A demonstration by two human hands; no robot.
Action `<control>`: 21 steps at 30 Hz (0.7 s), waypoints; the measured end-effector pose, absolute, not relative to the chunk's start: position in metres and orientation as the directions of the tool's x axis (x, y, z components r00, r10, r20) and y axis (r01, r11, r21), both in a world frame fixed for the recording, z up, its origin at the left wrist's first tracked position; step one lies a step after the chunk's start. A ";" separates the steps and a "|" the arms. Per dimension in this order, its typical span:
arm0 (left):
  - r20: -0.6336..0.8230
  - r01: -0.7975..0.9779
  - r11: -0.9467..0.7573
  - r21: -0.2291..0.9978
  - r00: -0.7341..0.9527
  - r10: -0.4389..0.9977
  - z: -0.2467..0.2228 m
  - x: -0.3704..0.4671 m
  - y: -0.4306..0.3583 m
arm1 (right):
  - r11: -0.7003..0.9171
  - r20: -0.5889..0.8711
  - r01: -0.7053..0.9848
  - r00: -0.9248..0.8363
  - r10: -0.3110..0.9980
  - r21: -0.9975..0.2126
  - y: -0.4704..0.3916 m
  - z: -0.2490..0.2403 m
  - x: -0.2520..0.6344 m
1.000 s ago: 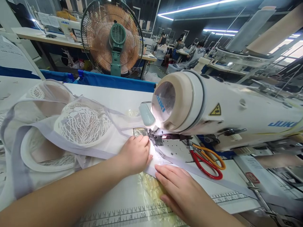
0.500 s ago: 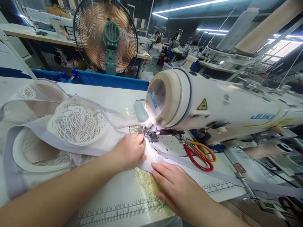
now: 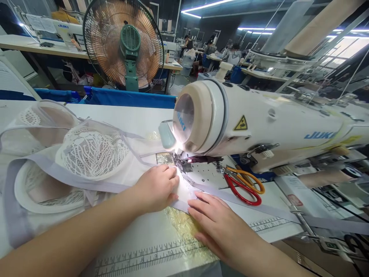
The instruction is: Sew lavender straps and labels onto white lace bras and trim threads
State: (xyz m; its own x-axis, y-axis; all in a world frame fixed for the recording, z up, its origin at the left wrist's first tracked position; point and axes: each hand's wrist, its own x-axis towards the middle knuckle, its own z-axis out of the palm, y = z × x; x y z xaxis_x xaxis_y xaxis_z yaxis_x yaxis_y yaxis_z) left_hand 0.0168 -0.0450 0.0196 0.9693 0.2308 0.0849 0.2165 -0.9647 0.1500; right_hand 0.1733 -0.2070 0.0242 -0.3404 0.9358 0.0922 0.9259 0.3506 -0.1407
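Observation:
White lace bra pieces (image 3: 95,154) with lilac edging lie on the left of the table, and their fabric runs to the needle area (image 3: 178,161) of a sewing machine (image 3: 259,123). My left hand (image 3: 157,188) presses on the fabric just in front of the needle, its fingers curled together on the cloth; what lies beneath them is hidden. My right hand (image 3: 213,215) rests on the fabric's near edge with its fingers stretched out. A lilac strip (image 3: 268,211) runs from the needle area off to the right.
Red-handled scissors (image 3: 242,192) and orange-handled ones (image 3: 250,179) lie right of the needle plate. Printed rulers (image 3: 144,257) and yellowish tape (image 3: 184,227) mark the near table. A fan (image 3: 131,42) stands behind a blue cloth (image 3: 132,98). People sit at machines farther back.
The camera view has shifted slightly. My right hand has moved a little right, away from my left hand, and its fingers are somewhat more spread. My left hand stays near the needle.

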 end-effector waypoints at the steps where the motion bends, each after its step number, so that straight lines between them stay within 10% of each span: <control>1: 0.085 0.212 -0.965 0.153 0.970 0.226 0.020 0.017 -0.045 | 0.352 0.095 0.926 -0.342 0.935 -0.137 -0.207 0.025 0.173; 21: 0.122 0.286 -0.947 0.144 0.945 0.304 0.012 0.017 -0.054 | 0.395 0.114 0.917 -0.387 0.915 -0.059 -0.206 0.032 0.169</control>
